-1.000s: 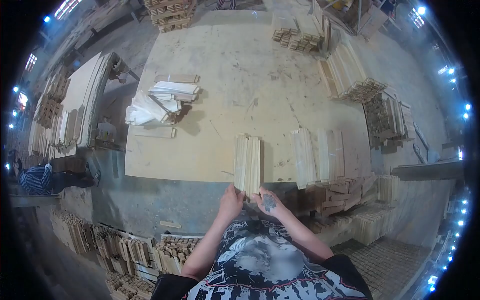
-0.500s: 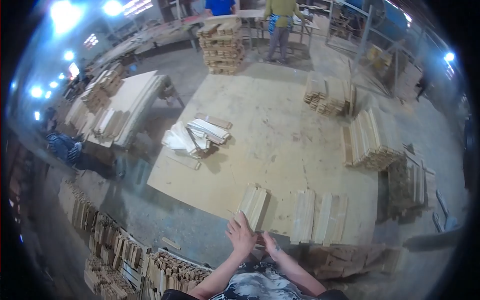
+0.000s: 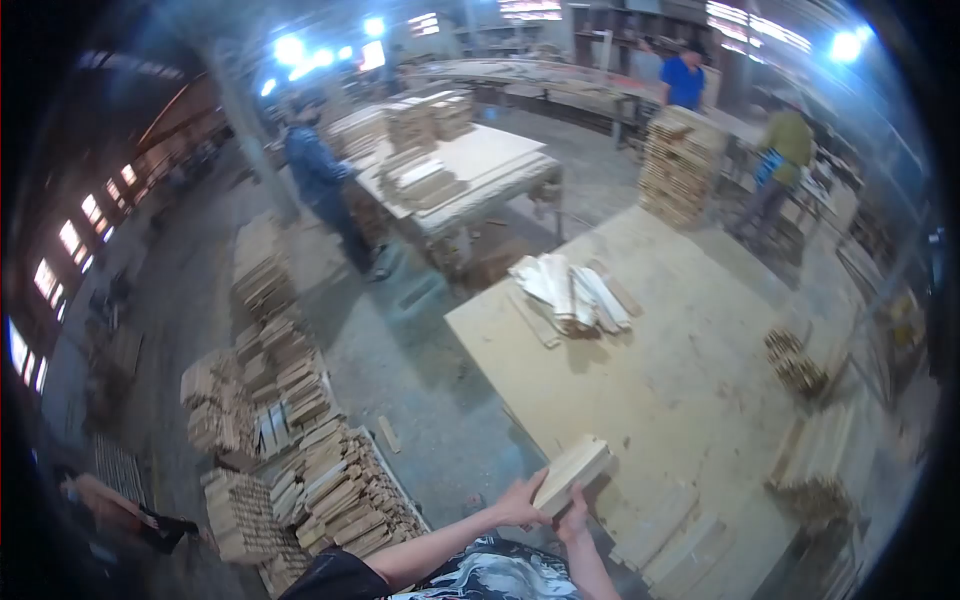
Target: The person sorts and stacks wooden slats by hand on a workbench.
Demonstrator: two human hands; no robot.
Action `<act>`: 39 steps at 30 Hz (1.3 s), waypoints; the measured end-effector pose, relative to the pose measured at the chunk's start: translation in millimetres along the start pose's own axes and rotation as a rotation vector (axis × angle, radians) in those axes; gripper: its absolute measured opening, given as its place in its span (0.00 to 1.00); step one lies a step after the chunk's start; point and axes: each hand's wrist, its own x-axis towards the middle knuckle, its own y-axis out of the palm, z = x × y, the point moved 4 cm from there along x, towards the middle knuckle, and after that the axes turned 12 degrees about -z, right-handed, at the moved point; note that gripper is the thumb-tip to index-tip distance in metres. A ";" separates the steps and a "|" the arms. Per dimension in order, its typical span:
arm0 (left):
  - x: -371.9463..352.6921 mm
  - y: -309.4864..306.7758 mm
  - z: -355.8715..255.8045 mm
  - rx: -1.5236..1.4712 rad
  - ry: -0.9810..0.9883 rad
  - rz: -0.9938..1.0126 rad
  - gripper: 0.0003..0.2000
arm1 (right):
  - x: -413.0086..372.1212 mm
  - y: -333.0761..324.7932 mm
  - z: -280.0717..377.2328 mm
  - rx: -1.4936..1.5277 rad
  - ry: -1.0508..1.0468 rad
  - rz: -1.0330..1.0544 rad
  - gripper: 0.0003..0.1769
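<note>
Between my two hands is a bundle of pale wooden slats (image 3: 574,474), held by its near end and pointing away to the right over the near edge of the board-topped table (image 3: 690,400). My left hand (image 3: 521,503) grips the bundle's left side. On its right side my right hand (image 3: 573,517) is closed against the wood, the thumb near the top. Further slats (image 3: 655,527) lie in rows on the tabletop to the right of my hands, a little blurred.
Beyond my hands, a loose heap of whitish slats (image 3: 568,295) sits on the table. Stacked slats (image 3: 822,455) stand along its right side, a tall stack (image 3: 682,165) at its far end. Racks of wood pieces (image 3: 340,480) fill the floor at left. Several people work nearby, one in blue (image 3: 318,175).
My view has swung left. The slat bundle that lay at the table edge under my hands is now gripped between them and turned to slant rightward.
</note>
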 end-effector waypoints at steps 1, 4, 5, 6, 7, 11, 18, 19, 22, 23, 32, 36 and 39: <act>-3.9 -6.7 3.2 -0.091 -0.017 0.052 0.61 | 7.0 6.6 -0.2 0.016 0.019 0.039 0.47; -9.9 -42.1 16.4 -0.083 0.081 0.079 0.60 | 13.3 44.7 -2.7 -0.091 -0.040 -0.052 0.55; -14.0 -62.3 12.0 -0.108 0.089 0.094 0.59 | 13.5 71.8 -0.7 -0.126 -0.105 -0.033 0.54; -13.6 -82.3 14.5 -0.150 0.125 0.080 0.58 | 15.8 101.3 0.2 -0.157 -0.173 -0.017 0.53; -11.0 -110.0 12.9 -0.175 0.195 0.037 0.58 | 21.1 129.8 0.1 -0.184 -0.243 -0.006 0.53; 13.1 -217.0 48.3 -0.267 0.451 -0.239 0.54 | 64.8 250.3 -9.3 -0.299 -0.406 0.104 0.50; 42.0 -361.1 90.9 -1.551 0.057 -0.367 0.53 | 140.6 429.6 -66.4 -0.401 -0.733 0.321 0.58; 48.2 -377.7 94.2 -1.584 0.071 -0.348 0.53 | 145.5 451.3 -75.1 -0.447 -0.730 0.352 0.59; 71.9 -419.8 104.0 -1.674 0.110 -0.316 0.52 | 173.2 486.6 -89.4 -0.583 -0.768 0.418 0.62; 79.8 -430.5 106.9 -1.684 0.109 -0.310 0.52 | 184.8 494.6 -91.6 -0.627 -0.789 0.436 0.62; 188.9 -514.2 121.9 -1.626 0.085 -0.309 0.52 | 320.9 544.2 -96.0 -0.592 -0.720 0.422 0.58; 240.3 -551.8 124.9 -1.585 0.086 -0.294 0.53 | 368.8 579.3 -75.5 -0.549 -0.729 0.367 0.58; 283.6 -572.0 118.2 -1.526 0.054 -0.211 0.53 | 391.5 590.6 -59.9 -0.544 -0.822 0.266 0.58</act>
